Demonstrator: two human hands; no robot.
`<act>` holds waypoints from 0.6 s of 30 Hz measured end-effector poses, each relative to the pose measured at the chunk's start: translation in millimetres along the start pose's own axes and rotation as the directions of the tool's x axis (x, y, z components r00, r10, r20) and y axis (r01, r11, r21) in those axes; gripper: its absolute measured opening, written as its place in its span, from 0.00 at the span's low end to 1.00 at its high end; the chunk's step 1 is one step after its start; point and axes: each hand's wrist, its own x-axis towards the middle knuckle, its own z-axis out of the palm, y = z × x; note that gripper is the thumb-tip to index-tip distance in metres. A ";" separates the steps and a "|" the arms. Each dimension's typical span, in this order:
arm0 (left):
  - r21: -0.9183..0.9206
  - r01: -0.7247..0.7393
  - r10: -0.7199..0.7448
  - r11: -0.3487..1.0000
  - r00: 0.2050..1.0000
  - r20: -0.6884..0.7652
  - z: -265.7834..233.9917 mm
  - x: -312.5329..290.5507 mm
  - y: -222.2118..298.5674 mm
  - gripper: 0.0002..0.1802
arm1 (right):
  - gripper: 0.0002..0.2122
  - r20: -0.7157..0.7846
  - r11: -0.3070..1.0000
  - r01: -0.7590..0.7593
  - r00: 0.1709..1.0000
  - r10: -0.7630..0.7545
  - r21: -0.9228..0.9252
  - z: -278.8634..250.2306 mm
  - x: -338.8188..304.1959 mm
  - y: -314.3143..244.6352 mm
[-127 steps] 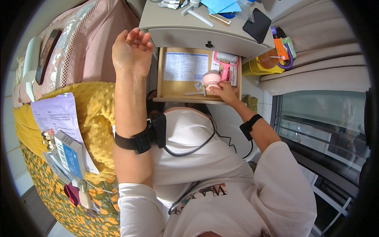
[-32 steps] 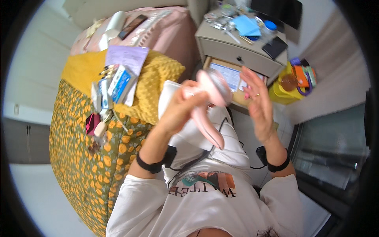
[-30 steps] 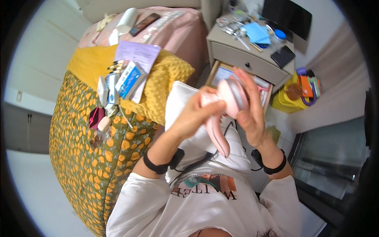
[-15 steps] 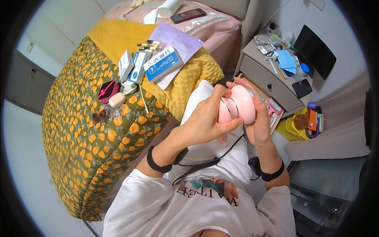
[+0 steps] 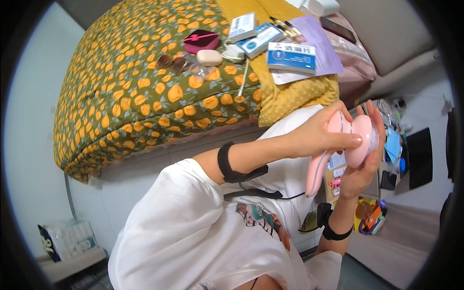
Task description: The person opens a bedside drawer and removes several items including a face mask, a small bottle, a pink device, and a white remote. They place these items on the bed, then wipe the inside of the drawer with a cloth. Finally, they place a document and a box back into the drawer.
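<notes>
A pink handheld device (image 5: pixel 359 150) with a wide round head, silver trim lines and a curved handle is held between my two hands over my lap, right of centre. Its exact kind does not show plainly. My left hand (image 5: pixel 316 133) is closed around the neck behind the head, its thumb on the head's rim. From the far side, my right hand (image 5: pixel 361 178) cups the round head against its pale face, fingers pointing up. Below my left hand the handle hangs down, its tip beside a thin black cord. The head's working face is mostly hidden by my right hand.
Left lies a bed with a green and yellow flowered quilt (image 5: pixel 140 82). On it are blue-white boxes (image 5: pixel 291 56), a dark red box (image 5: pixel 200 41), a pale oval case (image 5: pixel 209 58), a white charger (image 5: pixel 233 54) and sunglasses (image 5: pixel 171 64). A nightstand with an open drawer (image 5: pixel 333 193) stands right.
My view has swung, so the bed sits higher and the hands farther right. The pink device has turned, and its handle now shows below my left hand. Both hands still hold it.
</notes>
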 end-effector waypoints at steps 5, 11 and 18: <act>0.279 -0.319 0.331 0.906 0.943 0.001 -11.6 0.8 -1.7 0.31 | 0.30 0.032 0.971 -0.141 0.990 0.138 0.193 13.5 1.6 -1.7; 0.448 -0.171 0.201 0.877 0.979 -0.020 -33.8 -11.6 4.6 0.35 | 0.29 0.144 0.838 -0.361 0.933 0.331 0.410 22.7 5.5 -7.4; 0.359 -0.214 0.266 0.909 0.958 -0.103 -51.2 -10.3 4.9 0.31 | 0.30 0.255 0.873 -0.348 0.928 0.270 0.342 26.8 10.5 -6.8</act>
